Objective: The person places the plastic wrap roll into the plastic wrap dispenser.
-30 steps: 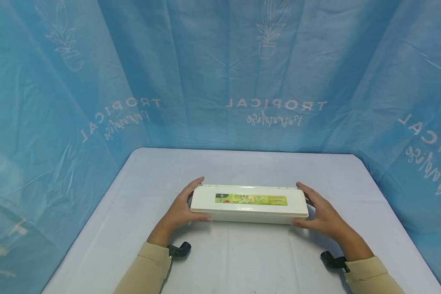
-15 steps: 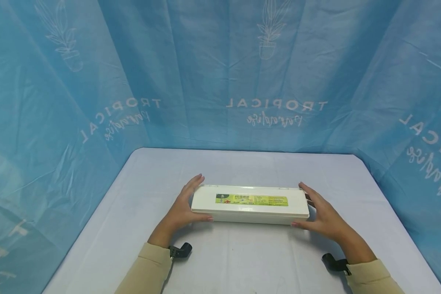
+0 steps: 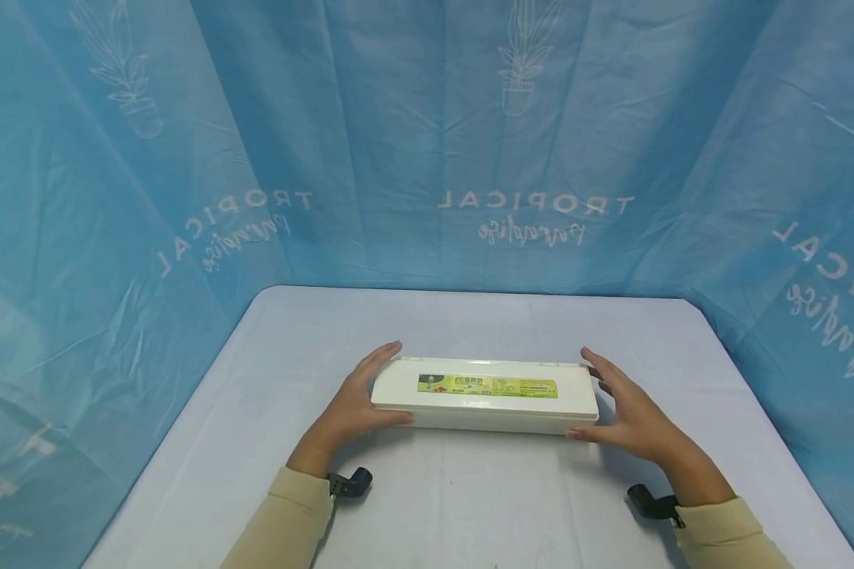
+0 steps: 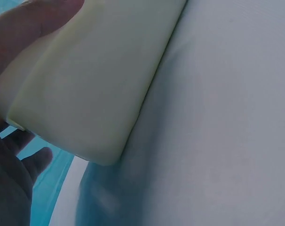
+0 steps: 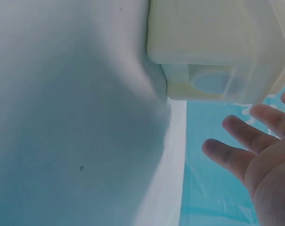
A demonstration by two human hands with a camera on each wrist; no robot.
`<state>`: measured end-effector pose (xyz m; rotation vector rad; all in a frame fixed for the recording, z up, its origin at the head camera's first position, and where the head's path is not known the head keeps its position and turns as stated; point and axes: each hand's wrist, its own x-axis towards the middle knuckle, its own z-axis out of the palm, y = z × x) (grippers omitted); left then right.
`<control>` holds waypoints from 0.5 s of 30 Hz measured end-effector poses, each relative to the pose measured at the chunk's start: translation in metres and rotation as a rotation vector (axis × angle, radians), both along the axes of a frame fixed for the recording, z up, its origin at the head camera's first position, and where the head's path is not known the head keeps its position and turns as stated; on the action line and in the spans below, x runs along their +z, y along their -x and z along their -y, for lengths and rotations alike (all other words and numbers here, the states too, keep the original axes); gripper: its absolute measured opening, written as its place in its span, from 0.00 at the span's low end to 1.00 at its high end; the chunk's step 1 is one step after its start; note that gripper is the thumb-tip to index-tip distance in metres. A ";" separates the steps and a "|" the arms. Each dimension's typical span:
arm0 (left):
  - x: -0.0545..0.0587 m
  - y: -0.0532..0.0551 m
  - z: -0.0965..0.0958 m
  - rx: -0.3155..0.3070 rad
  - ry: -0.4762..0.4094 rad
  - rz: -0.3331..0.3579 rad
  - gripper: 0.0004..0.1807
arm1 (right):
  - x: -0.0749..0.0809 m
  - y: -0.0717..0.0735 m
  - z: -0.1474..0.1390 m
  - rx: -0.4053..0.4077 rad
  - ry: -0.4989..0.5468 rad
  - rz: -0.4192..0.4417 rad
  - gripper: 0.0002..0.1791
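A long white cling film box (image 3: 484, 411) with a yellow-green label lies crosswise on the white-covered table, lid down. At its left end is my left hand (image 3: 349, 407), thumb along the front face and fingers reaching round behind. The left wrist view shows that thumb (image 4: 34, 28) over the box's face, while lower fingers (image 4: 36, 162) spread loose past the end. Around the right end my right hand (image 3: 633, 419) stands with its thumb by the front corner. In the right wrist view its fingers (image 5: 232, 157) are extended, apart from the box end (image 5: 203, 80).
The white tablecloth (image 3: 498, 498) covers the table around the box. Blue printed curtains (image 3: 427, 158) hang behind the table and on both sides. A black wrist camera (image 3: 356, 484) is strapped at the left wrist, another black camera (image 3: 648, 502) at the right.
My right hand has drawn slightly to the right, its fingers leaving the box's end. The left fingertips have shifted a little. The box stays almost in place.
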<state>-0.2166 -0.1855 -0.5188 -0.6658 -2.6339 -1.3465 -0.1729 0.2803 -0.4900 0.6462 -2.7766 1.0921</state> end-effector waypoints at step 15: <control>0.007 0.004 0.001 -0.031 0.034 0.004 0.62 | 0.013 0.006 -0.002 -0.007 -0.035 -0.026 0.67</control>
